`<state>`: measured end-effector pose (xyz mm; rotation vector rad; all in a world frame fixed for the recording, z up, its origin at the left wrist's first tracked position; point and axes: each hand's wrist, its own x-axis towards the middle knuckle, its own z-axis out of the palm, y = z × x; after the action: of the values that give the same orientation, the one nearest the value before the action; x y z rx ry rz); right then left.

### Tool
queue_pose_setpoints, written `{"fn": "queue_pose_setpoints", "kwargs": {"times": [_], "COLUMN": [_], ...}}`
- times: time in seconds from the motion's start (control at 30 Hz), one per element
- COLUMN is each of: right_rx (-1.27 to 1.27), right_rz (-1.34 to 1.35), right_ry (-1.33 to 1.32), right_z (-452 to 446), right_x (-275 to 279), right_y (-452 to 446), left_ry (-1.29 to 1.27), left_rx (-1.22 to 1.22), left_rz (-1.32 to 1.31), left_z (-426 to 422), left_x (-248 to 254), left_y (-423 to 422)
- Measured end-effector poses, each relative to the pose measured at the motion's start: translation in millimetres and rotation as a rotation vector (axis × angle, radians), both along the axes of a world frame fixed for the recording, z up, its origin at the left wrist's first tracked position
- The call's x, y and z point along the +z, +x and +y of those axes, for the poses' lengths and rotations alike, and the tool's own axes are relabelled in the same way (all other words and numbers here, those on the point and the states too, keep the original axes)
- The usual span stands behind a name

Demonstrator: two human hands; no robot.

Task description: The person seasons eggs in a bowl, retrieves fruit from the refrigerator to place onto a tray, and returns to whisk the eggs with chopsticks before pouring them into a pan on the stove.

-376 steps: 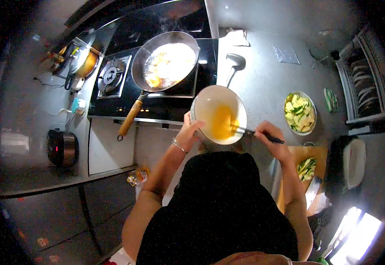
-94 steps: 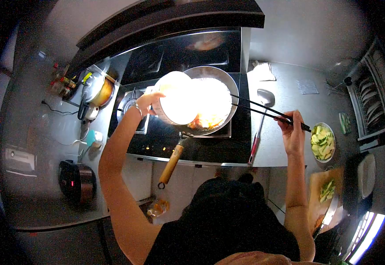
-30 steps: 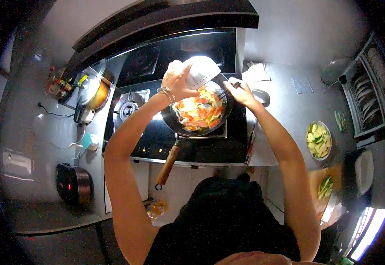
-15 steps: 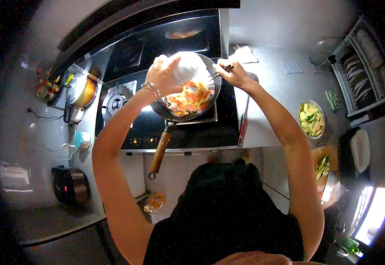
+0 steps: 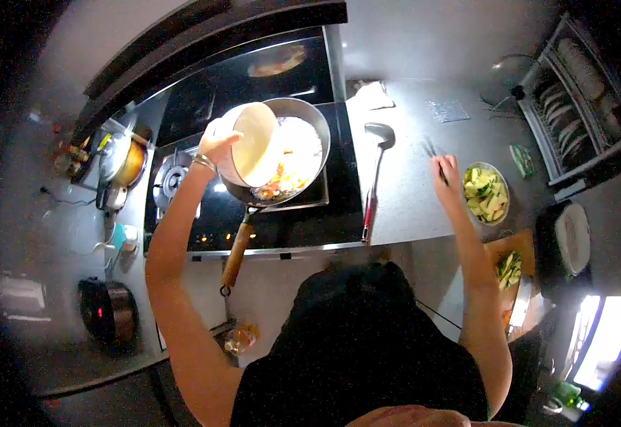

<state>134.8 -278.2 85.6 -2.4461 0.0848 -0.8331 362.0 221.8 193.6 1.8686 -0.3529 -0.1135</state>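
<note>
My left hand (image 5: 218, 144) grips a white bowl (image 5: 255, 146) by its side, tilted over the left part of a frying pan (image 5: 322, 128). The bowl's pale inside faces right and no food shows in it. Orange-red and yellow food (image 5: 285, 178) lies in the pan, partly hidden by the bowl; bright glare covers some of it. The pan's wooden handle (image 5: 236, 256) points toward me. Over the counter at right, my right hand (image 5: 447, 173) is closed around thin dark chopsticks (image 5: 430, 150), blurred at their tips, left of a bowl of cut green vegetables (image 5: 486, 193).
A spatula (image 5: 374, 181) with a red handle lies on the counter right of the stove. A cutting board (image 5: 517, 245) holds sliced greens and a knife (image 5: 519, 302). At left are a second burner (image 5: 175, 181) and a lidded pot (image 5: 129, 160). A dish rack (image 5: 563, 107) stands far right.
My right hand with the chopsticks has moved from above the pan to the right, over the counter. My left hand has shifted the bowl left and turned its opening rightward, uncovering the pan's far side.
</note>
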Motion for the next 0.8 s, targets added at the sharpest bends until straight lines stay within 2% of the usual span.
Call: {"fn": "queue_pose_setpoints", "kwargs": {"times": [0.07, 0.17, 0.3, 0.4, 0.47, 0.5, 0.53, 0.6, 0.67, 0.7, 0.8], "right_rx": [0.086, 0.213, 0.224, 0.18, 0.185, 0.24, 0.29, 0.302, 0.22, 0.201, 0.067], "right_rz": [0.14, 0.246, 0.391, 0.194, 0.201, 0.312, 0.419, 0.658, 0.442, 0.494, 0.626], "right_ry": [-0.236, -0.456, -0.478, -0.59, -0.472, -0.232, 0.008, 0.111, -0.106, -0.134, 0.14], "right_z": [-14.1, -31.4, -27.1, -6.0, 32.1, 59.6, 89.4, 150.7, 173.3, 177.0, 176.7], "right_x": [-26.0, -67.2, -69.5, -57.3, -64.6, -71.8, -73.9, -34.6, -48.1, -46.2, -61.9], "right_y": [-17.3, -23.0, -21.8, -16.6, -15.4, -15.5, -15.4, -21.8, -20.3, -19.6, -20.5], "left_ry": [0.152, 0.432, 0.789, 0.866, 0.915, 0.905, 0.92, 0.947, 0.955, 0.953, 0.875], "left_rx": [0.089, 0.18, 0.322, 0.323, 0.326, 0.325, 0.319, 0.307, 0.323, 0.321, 0.326], "left_rz": [-0.122, -0.262, -0.359, -0.349, -0.366, -0.456, -0.437, -0.402, -0.397, -0.408, -0.449], "left_z": [11.1, -5.5, -18.1, -17.9, -21.7, -21.1, -21.2, -23.1, -23.4, -20.7, -10.3], "left_x": [-5.9, 35.0, 61.6, 69.4, 77.5, 75.5, 75.6, 79.0, 83.5, 82.7, 77.7], "left_y": [7.2, -22.6, -40.9, -46.7, -55.0, -57.1, -58.6, -60.3, -65.6, -63.6, -59.0]}}
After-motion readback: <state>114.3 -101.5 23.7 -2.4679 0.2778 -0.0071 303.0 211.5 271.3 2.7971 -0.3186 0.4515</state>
